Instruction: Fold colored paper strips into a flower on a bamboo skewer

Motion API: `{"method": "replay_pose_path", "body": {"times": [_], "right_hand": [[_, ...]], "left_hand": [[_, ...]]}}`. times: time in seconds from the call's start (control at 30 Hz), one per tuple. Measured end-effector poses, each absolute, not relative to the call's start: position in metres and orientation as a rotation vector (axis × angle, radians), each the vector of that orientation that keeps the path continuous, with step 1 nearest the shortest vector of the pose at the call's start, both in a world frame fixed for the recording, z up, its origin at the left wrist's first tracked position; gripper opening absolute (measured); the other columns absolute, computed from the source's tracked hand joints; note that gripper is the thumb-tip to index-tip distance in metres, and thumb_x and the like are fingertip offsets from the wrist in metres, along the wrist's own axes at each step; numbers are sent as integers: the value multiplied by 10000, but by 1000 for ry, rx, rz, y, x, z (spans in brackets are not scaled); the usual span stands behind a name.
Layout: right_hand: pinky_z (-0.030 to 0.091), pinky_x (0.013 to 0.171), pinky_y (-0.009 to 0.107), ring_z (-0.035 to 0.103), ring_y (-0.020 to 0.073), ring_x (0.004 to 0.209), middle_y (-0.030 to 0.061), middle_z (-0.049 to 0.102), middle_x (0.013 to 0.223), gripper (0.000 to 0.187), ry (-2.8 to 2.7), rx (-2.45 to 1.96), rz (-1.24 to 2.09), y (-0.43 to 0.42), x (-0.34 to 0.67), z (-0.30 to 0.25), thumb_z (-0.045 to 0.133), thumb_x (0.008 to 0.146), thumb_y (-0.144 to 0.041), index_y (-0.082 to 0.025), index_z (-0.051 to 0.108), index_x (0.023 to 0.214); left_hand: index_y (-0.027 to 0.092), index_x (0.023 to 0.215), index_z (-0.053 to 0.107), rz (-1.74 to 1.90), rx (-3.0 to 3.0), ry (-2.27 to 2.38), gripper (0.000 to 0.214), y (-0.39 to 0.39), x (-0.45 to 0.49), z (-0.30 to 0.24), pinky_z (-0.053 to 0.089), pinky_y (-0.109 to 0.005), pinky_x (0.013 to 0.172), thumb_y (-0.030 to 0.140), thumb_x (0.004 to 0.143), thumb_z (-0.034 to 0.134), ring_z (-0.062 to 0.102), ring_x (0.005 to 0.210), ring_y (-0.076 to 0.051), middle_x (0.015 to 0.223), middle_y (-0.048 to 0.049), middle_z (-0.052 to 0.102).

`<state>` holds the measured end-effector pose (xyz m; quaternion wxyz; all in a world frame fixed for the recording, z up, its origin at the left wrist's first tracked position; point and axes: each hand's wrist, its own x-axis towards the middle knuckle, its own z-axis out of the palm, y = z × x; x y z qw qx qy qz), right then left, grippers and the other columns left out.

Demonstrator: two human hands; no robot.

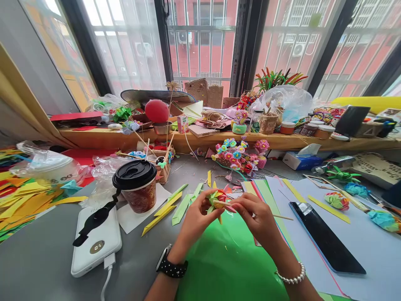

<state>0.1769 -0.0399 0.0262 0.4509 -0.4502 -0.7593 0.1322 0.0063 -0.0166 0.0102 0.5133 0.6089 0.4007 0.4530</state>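
At the far left of a grey tabletop (46,255), yellow, orange and green paper strips (31,198) lie in a loose pile. Next come a white power bank (103,232) with a cable plugged in and, just behind it, a brown paper cup (139,194) with a black lid. Right of the cup, several folded green and yellow strips (181,212) lie loose.

Near the middle, over a glossy green surface (219,267), the person's left hand (196,213) grips a small folded-paper piece (214,195) in red, yellow and green, its fingers curled around it. The right hand (255,209) meets it from the other side, fingers closed on a thin stick (283,217) whose tip reaches the paper.

Farther right, a dark phone (327,238) lies on white sheets (376,255). Beyond it are a rounded multicoloured paper bundle (336,200) and a blue-and-orange one (385,220).

Those two bundles look finished. The piece between the hands seems only partly formed: its colours are joined, but pointed ends stick out, perhaps needing tucking. The loose strips appear unused.
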Motion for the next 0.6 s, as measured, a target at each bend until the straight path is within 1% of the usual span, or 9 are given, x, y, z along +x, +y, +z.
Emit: {"method": "replay_pose_path", "body": {"times": [0.07,0.23,0.43,0.6], "right_hand": [[428,568,256,526,159,646,34,564,666,246,-1924,-1111,297,-40,177,26,475,849,-336,-195,673,815],[459,564,251,550,156,658,48,597,724,186,-1887,-1063,317,-40,174,24,530,819,-303,-175,664,818],[477,559,240,555,143,657,31,590,745,84,-1867,-1074,410,-41,173,26,555,801,-235,-194,626,815],[469,536,229,548,136,642,23,578,735,55,-1856,-1078,474,-41,173,29,569,788,-224,-196,616,785]], "left_hand": [[175,1114,476,1092,1468,972,504,-17,7,10,461,-283,655,332,673,662,588,769,-190,814,-48,621],[173,1110,479,1085,1474,978,516,-17,7,8,463,-279,635,358,665,664,594,768,-198,813,-52,625],[174,1090,482,1031,1429,929,487,-21,9,15,467,-273,695,294,661,679,598,834,-193,879,-55,634],[173,1083,488,1005,1449,953,497,-21,11,16,459,-258,652,302,647,690,598,817,-195,856,-52,639]]}}
